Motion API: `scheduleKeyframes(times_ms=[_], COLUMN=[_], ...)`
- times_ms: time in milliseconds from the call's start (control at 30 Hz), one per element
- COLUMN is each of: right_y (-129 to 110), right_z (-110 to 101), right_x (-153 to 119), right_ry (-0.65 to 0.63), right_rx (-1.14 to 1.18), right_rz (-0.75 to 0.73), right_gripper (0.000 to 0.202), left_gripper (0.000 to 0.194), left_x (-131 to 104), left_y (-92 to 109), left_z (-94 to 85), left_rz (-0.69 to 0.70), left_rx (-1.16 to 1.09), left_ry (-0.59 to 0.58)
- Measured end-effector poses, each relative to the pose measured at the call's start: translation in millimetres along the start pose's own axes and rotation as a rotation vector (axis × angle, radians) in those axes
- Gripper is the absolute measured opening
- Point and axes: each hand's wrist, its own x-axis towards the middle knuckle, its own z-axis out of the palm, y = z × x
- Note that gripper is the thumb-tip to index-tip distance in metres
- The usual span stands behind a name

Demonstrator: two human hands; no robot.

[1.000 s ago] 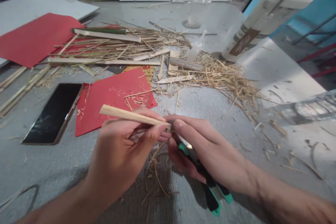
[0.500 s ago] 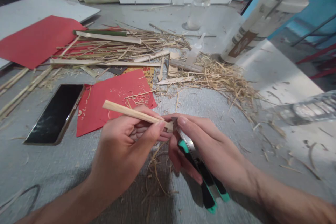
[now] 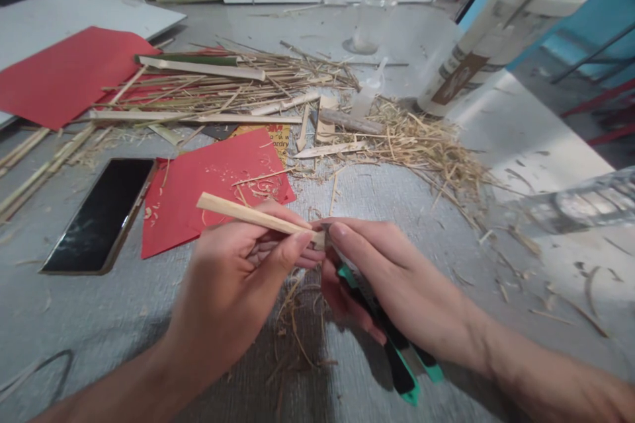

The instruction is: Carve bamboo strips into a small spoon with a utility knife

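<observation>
Between thumb and fingers, my left hand (image 3: 238,277) pinches a pale bamboo strip (image 3: 253,217), its free end pointing up to the left. My right hand (image 3: 391,277) is wrapped round a black and green utility knife (image 3: 397,350). The knife's blade tip meets the strip's right end, close to both thumbs; most of the blade is hidden by my right thumb. Under the hands, thin curled shavings (image 3: 295,317) lie on the grey table. Just beyond my left hand is a red sheet (image 3: 198,192) sprinkled with small shavings.
A phone (image 3: 102,215) lies at the left. Farther back are a heap of bamboo sticks (image 3: 198,89), a pile of shavings (image 3: 426,145), a small glass jar (image 3: 374,16) and another red sheet (image 3: 74,79). A tall white tube (image 3: 501,26) and a clear bottle (image 3: 585,201) are at the right.
The knife handle has swung slightly to the right and its blade has shifted a little left at the strip's end. My left hand keeps its hold on the strip.
</observation>
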Motion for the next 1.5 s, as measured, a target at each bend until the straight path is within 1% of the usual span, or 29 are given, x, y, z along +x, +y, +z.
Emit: scheduleKeyframes(times_ms=[167, 300, 533, 633, 767, 833, 933, 1033, 1133, 1233, 1333, 1400, 1433, 1500], right_y=[1.2, 0.1, -0.2, 0.1, -0.7, -2.2, -5.0, -5.5, -2.9, -0.1, 0.3, -0.3, -0.6, -0.7], right_z=[1.2, 2.3, 2.6, 3.5, 4.5, 3.6, 0.9, -1.0, -0.7, 0.1, 0.0, -0.3, -0.5, -0.7], right_x=[1.4, 2.8, 4.2, 4.3, 4.2, 3.9, 3.0, 1.9, 1.8, 2.9, 3.6, 3.2, 2.9, 2.1], right_ry=[0.004, -0.02, -0.067, -0.099, -0.163, -0.199, -0.232, -0.201, -0.113, -0.037, -0.001, 0.016, 0.021, 0.021], right_rx=[-0.026, -0.009, 0.054, 0.143, 0.36, 0.438, 0.479, 0.469, 0.427, 0.397, 0.407, 0.42, 0.42, 0.407], right_rz=[-0.016, -0.024, -0.027, -0.007, 0.034, 0.054, 0.059, 0.005, -0.083, -0.168, -0.222, -0.237, -0.246, -0.27], right_gripper=[0.051, 0.051, 0.049, 0.048, 0.045, 0.043, 0.042, 0.046, 0.046, 0.044, 0.038, 0.028, 0.022, 0.012], left_gripper=[0.011, 0.01, 0.02, 0.02, 0.023, 0.02, 0.017, 0.017, 0.017, 0.019, 0.026, 0.032, 0.034, 0.034], left_x=[-0.7, -1.1, -1.3, -1.5, -2.1, -2.3, -2.6, -3.1, -3.2, -3.1, -4.6, -7.4, -9.2, -12.6], left_y=[-2.6, -1.1, -0.3, -0.1, -0.2, -0.7, -0.3, 1.4, 1.3, -2.7, -6.4, -5.2, -3.2, 2.6], left_z=[0.1, 0.1, 1.3, 1.7, 2.3, 2.9, 3.6, 3.6, 2.7, 1.2, -0.2, -1.5, -2.4, -5.1], left_rz=[0.002, -0.027, -0.029, -0.004, 0.078, 0.09, 0.077, 0.084, 0.154, 0.187, 0.27, 0.332, 0.331, 0.231], left_rx=[0.007, 0.013, 0.039, 0.075, 0.156, 0.175, 0.139, 0.109, 0.113, 0.115, 0.112, 0.129, 0.14, 0.125], left_ry=[-0.005, -0.008, -0.036, -0.018, 0.001, 0.005, 0.022, 0.044, 0.063, 0.056, 0.032, 0.012, 0.01, 0.009])
